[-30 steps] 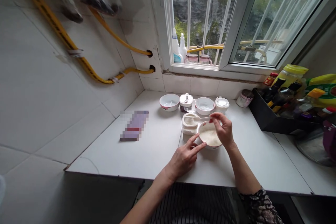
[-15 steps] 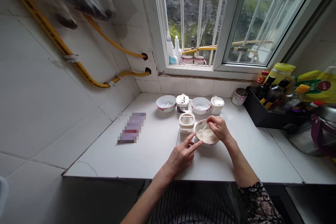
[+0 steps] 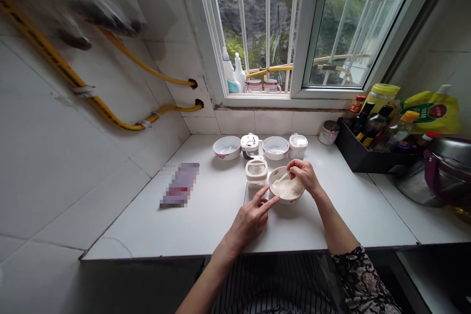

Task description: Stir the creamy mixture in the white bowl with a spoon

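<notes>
Spoon, slender and white (image 3: 281, 177), has moved from above the squarish white jar (image 3: 256, 170) into the round white bowl with a floral pattern (image 3: 292, 200), so the work now appears centred there, amid pale powder (image 3: 290, 189). Right hand (image 3: 304, 176) keeps a narrow grip, pinching the spoon's handle; left hand (image 3: 250, 216), fingers spread, touches the bowl's rim. That jar stands just left of the bowl. Behind it, two other white bowls (image 3: 227, 155) share the white tabletop (image 3: 213, 228); farther back is a barred window (image 3: 307, 24); well right, a black box (image 3: 368, 161).
</notes>
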